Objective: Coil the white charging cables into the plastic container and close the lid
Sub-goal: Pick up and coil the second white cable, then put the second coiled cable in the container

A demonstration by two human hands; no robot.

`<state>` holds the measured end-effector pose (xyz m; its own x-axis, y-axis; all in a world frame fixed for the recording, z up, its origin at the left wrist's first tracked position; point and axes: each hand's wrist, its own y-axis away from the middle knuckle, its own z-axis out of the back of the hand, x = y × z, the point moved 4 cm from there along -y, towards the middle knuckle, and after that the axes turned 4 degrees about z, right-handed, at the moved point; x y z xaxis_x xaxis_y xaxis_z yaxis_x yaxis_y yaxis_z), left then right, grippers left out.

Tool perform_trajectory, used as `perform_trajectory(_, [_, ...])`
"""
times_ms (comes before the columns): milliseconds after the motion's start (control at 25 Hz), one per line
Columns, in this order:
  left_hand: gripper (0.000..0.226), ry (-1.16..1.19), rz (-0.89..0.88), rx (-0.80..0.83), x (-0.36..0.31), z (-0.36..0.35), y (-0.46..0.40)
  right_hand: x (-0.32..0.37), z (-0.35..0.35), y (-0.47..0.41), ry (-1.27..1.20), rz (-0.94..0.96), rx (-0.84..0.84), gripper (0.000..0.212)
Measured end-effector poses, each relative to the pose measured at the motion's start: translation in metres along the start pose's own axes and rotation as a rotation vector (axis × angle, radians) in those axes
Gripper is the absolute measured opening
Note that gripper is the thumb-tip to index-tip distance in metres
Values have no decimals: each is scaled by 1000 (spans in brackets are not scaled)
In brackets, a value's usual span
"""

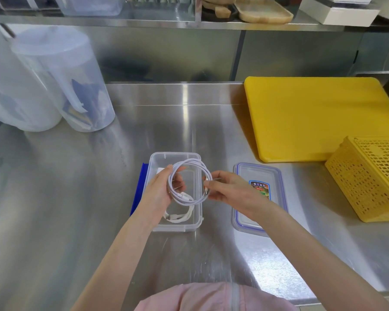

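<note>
White charging cable (190,182): wound in several round loops, held in the air just above the open plastic container (174,227). Left hand (161,190) grips the loops on their left side, fingers closed round the bundle. Right hand (228,190) pinches the right side near a plug end, fingers clenched on the cable. We judge it light, soft and springy: loops will want to open once let go, so hold across all turns at once, not by the plug. Jacket looks smooth, maybe a bit slippery.

Second cable (180,215): already lying in the container's near end, bunched, metal connector visible. A small white item sits in the far-left corner, mostly hidden by the left hand; can't ID.

Container: clear rigid plastic, rectangular, rounded corners, on the steel bench (76,198). Blue flat item (138,189) touching its left side. Lid (258,198): clear w/ blue seal rim and a colour label, flat on the bench just right of the container, not yet fitted.

Further right: yellow cutting board (319,117), yellow perforated basket (373,176). Far left: translucent tubs (61,77).
</note>
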<state>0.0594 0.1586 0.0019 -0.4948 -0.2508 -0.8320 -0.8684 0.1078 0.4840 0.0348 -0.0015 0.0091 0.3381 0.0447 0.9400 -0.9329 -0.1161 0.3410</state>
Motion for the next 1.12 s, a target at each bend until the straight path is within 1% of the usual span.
perform_trajectory(40, [28, -139, -17, -18, 0, 6, -1, 0, -1, -2, 46, -2, -25, 23])
perform_trajectory(120, [23, -439, -84, -46, -2, 19, -2, -1, -5, -8, 220, 18, -79, 28])
perform_trajectory(160, [20, -540, -119, -58, -3, 24, -3, -2, -7, -12, 309, 41, -96, 30])
perform_trajectory(240, [17, -654, -164, -82, -4, 34, -5, -2, -13, -17, 464, 90, -107, 31])
perform_trajectory(360, [22, -873, -217, -114, -6, 43, -11, -2, -28, -26, 713, 172, -64, 41])
perform_trajectory(480, [27, -1079, -261, -120, -6, 48, -16, -2, -43, -36, 957, 225, -10, 42])
perform_trajectory(600, [28, -1375, -238, -109, -1, 46, -21, -6, -53, -42, 1130, 171, 88, 39])
perform_trajectory(680, [26, -1541, -212, -116, 4, 42, -24, -8, -56, -46, 1256, 143, 108, 37])
perform_trajectory(760, [25, -1649, -203, -130, 8, 37, -27, -8, -58, -48, 1382, 143, 91, 34])
perform_trajectory(880, [22, -1726, -191, -113, 16, 32, -31, -11, -63, -49, 1499, 142, 105, 32])
perform_trajectory(1000, [21, -1790, -166, -82, 21, 31, -34, -17, -65, -48, 1549, 135, 153, 32])
perform_trajectory(1120, [18, -1802, -150, -79, 22, 31, -34, -21, -65, -49, 1554, 147, 160, 34])
